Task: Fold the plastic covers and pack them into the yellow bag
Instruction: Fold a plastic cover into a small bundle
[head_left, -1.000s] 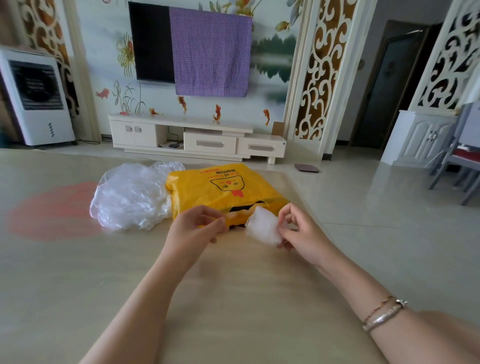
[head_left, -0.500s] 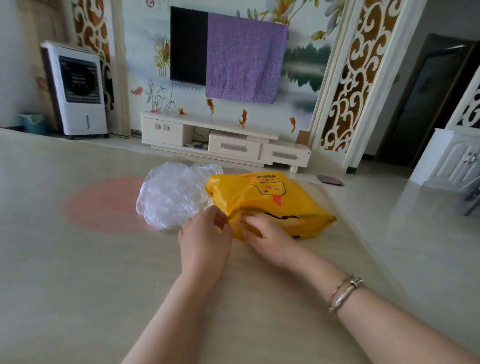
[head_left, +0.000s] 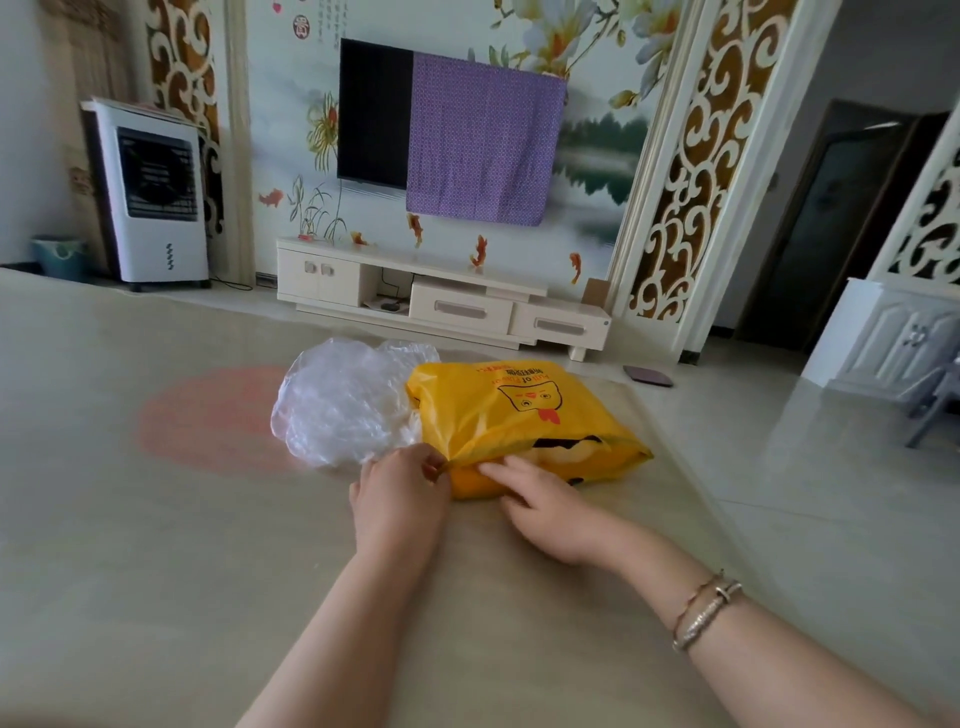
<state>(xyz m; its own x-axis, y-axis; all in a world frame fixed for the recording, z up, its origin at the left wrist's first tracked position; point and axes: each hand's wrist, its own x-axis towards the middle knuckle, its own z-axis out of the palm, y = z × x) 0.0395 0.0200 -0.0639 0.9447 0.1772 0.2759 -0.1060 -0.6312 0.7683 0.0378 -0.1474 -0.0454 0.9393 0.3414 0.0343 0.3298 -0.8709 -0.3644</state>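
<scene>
Pale beige table fills the foreground, with a white TV stand and a wall-mounted television, half draped in a purple cloth, seen behind it. On the table the yellow bag is laid flat, touching a crumpled heap of clear plastic covers at its left side. The near edge of the bag's mouth is pinched by the left hand. The right hand is laid at the opening with fingers straight, the fingertips reaching inside, where something pale is glimpsed. Bracelets are worn on the right wrist.
</scene>
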